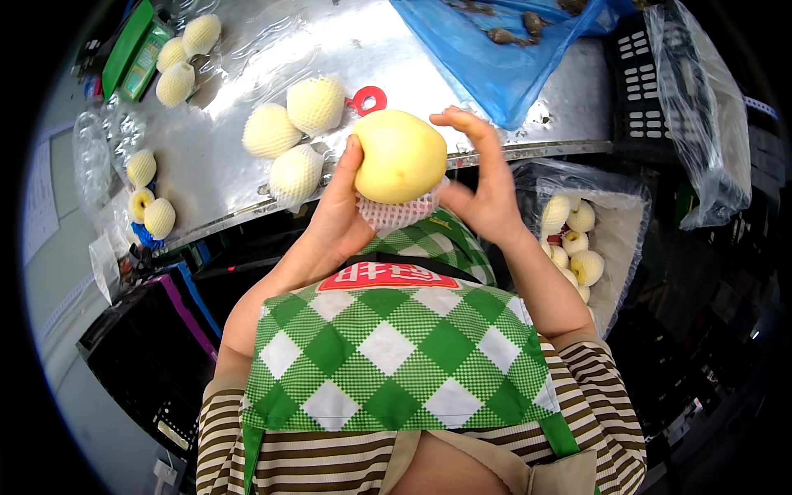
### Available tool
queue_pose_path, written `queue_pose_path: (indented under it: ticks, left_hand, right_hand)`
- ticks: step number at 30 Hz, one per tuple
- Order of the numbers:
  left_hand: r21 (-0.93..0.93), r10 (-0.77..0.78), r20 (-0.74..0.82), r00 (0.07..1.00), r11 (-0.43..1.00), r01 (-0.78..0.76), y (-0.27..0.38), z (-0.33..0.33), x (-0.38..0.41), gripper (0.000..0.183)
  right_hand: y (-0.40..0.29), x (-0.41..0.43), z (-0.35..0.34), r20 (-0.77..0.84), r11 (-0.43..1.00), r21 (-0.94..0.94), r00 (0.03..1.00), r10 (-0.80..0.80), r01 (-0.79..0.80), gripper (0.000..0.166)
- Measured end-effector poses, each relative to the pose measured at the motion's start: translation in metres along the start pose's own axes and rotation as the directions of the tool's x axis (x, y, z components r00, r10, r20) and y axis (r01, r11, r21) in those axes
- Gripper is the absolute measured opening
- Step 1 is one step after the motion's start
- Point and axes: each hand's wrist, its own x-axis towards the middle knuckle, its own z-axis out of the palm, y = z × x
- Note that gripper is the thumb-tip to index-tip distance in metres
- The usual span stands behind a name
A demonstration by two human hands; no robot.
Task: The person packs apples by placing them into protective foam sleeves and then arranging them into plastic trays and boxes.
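My left hand (pixel 337 213) grips a large, smooth yellow pear (pixel 401 154), its thumb pressed to the fruit's side. A white foam net sleeve (pixel 399 211) is bunched beneath the pear, within my left palm. To the right of the fruit, my right hand (pixel 489 185) has its fingers spread apart. Its blurred thumb is close to the sleeve; whether they touch is not clear. On the metal table, three pears in foam nets (pixel 297 176) form a cluster just left of the held one. Beyond it lies a red ring-shaped item (pixel 370 100).
More netted pears (pixel 176 83) sit at the table's far left, others (pixel 159 218) at its left edge. A blue plastic bag (pixel 482 68) holds dark roots. Right of me stand a lined box (pixel 619 260) of netted pears and a black crate (pixel 637 86).
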Motion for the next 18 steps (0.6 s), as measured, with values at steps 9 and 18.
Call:
queue_pose_path:
  ticks: [9,18]
  left_hand:
    - [0.451,0.318,0.132,0.939,0.824,-0.343,-0.007,-0.004,-0.005,0.061]
    - [-0.2,0.044,0.164,0.985,0.98,-0.01,-0.003,-0.022,-0.006,0.067]
  right_hand:
    - [-0.014,0.0,0.007,0.113,0.878,-0.408,0.968,-0.222,0.249,0.084]
    - [-0.02,-0.001,0.007,0.131,0.909,-0.185,0.926,-0.354,0.373,0.077]
